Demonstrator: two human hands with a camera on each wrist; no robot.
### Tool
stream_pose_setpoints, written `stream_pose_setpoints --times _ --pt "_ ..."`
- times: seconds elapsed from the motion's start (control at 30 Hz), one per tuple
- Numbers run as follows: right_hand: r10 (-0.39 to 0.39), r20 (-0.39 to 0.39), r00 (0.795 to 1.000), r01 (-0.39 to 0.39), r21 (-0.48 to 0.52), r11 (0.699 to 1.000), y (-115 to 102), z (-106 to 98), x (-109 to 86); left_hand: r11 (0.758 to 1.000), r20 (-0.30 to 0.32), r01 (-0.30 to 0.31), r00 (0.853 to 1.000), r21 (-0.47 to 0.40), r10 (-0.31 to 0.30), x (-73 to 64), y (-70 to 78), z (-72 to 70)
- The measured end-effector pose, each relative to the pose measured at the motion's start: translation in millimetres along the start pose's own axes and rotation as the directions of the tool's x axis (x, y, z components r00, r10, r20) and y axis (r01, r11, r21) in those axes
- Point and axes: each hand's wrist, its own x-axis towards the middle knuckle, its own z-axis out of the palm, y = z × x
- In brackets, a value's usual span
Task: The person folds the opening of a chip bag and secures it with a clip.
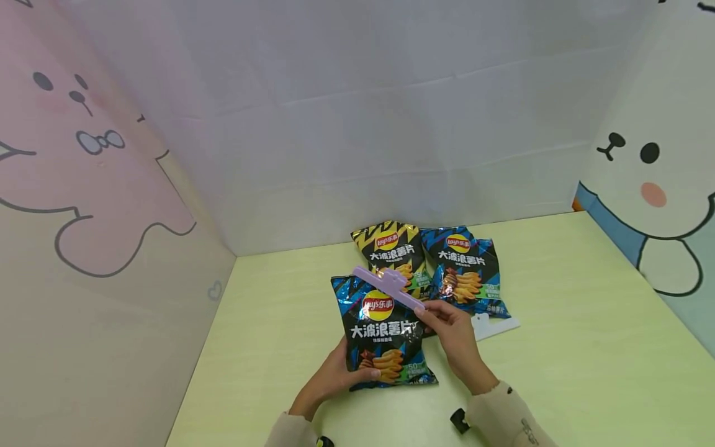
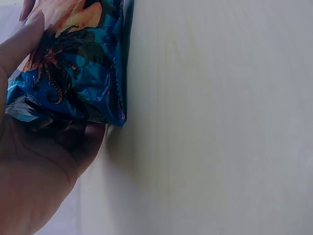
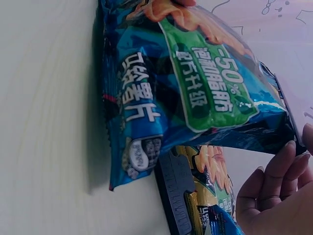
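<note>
A blue-and-black chip bag (image 1: 385, 338) stands tilted at the front, its printed face up toward the head camera. My left hand (image 1: 335, 375) grips its lower left side, thumb over the front; in the left wrist view that hand (image 2: 44, 169) has its other fingers behind the bag. Across the bag's upper edge lies a long purple bag clip (image 1: 388, 288), slanting down to the right. My right hand (image 1: 454, 338) pinches the clip's right end at the bag's upper right corner. Whether the clip's bars are fastened cannot be told.
Behind stand a yellow-and-black chip bag (image 1: 391, 251) and another blue chip bag (image 1: 460, 270), near the back wall. A white clip (image 1: 494, 326) lies at the blue bag's foot. The right wrist view shows a dark clip (image 3: 175, 193) by the yellow bag.
</note>
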Motion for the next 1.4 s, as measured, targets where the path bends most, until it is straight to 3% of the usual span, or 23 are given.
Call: stream_pose_setpoints --times 0.33,0.63,1.07,1.4 --pt "0.005 -0.009 1.000 -0.006 -0.022 1.000 1 5 -0.7 0.996 -0.016 0.032 0.999 -0.079 -0.033 -2.6 -2.6 3.3" --pt "0.019 0.073 0.997 -0.018 -0.011 1.000 2 9 -3.4 0.994 -0.043 0.029 0.998 -0.101 -0.033 -6.1 -5.7 1.6" --pt "-0.044 0.196 0.980 0.051 -0.034 0.998 2 16 -8.5 0.996 -0.074 -0.018 0.997 -0.091 0.012 -11.5 -3.0 -12.7" --pt "-0.068 0.272 0.960 0.105 -0.123 0.987 6 28 -12.1 0.992 -0.141 -0.029 0.990 -0.121 0.012 -13.3 -4.4 -20.1"
